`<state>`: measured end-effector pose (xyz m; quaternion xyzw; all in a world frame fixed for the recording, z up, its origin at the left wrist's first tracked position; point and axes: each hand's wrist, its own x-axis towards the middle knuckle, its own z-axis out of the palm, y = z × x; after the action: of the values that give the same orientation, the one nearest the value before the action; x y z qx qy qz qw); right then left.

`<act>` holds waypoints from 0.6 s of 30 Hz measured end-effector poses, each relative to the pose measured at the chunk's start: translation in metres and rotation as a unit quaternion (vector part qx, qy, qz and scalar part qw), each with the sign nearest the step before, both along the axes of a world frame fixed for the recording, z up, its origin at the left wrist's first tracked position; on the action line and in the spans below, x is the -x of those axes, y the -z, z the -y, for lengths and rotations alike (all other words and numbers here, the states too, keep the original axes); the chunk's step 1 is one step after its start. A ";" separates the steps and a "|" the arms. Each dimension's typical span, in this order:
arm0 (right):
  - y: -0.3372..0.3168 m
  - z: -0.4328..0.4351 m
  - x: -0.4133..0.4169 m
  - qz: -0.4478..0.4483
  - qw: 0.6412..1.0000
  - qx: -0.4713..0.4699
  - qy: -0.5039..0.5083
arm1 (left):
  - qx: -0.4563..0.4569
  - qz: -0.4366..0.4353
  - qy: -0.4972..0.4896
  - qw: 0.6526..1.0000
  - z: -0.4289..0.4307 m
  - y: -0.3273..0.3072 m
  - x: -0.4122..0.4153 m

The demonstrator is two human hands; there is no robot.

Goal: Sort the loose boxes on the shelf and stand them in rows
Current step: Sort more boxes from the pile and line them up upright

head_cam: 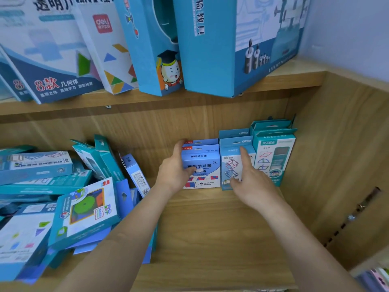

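Sorting shown partway through on the lower shelf (210,228). At far left, a loose heap of boxes (63,197) lies flat and tilted, overlapping, well apart from the standing row. Centre: the left hand (174,171) clasps the blue box (202,165) by its left edge, fingers over the top corner, thumb on the front face; the grip is holding this box upright against a like box behind it. Just right, the right hand (250,182) rests spread and holding nothing, forefinger pressed on the front of the white box (235,165), which touches the blue box. Next right stands the teal box (273,157), against the shelf's side wall. Judged next: more boxes must come from the heap, which lies left of both hands; the left hand is nearer. Long axes should stand vertical.
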<state>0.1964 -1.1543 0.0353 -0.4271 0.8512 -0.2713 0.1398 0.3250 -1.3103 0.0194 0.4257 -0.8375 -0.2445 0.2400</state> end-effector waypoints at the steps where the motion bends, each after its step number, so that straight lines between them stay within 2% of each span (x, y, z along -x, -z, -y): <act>1: -0.001 -0.001 0.000 0.002 1.000 0.001 -0.003 | -0.002 -0.001 0.001 1.000 0.000 0.000 0.000; 3: -0.004 -0.003 -0.001 0.001 1.000 0.006 -0.006 | 0.017 0.009 0.005 1.000 -0.002 -0.001 0.000; 8: -0.007 -0.006 -0.003 -0.010 1.000 0.012 -0.023 | 0.173 0.083 -0.002 0.981 -0.008 0.000 0.002; 13: -0.009 -0.016 -0.008 -0.013 0.998 0.047 -0.041 | 0.189 0.087 -0.004 0.978 -0.017 -0.009 -0.005; 18: -0.010 -0.024 -0.020 0.075 0.981 0.165 -0.074 | 0.215 0.034 0.026 0.976 -0.044 -0.028 -0.038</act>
<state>0.2163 -1.1299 0.0453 -0.4842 0.7482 -0.4279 0.1507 0.3630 -1.2661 0.0479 0.3504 -0.8888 -0.0506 0.2909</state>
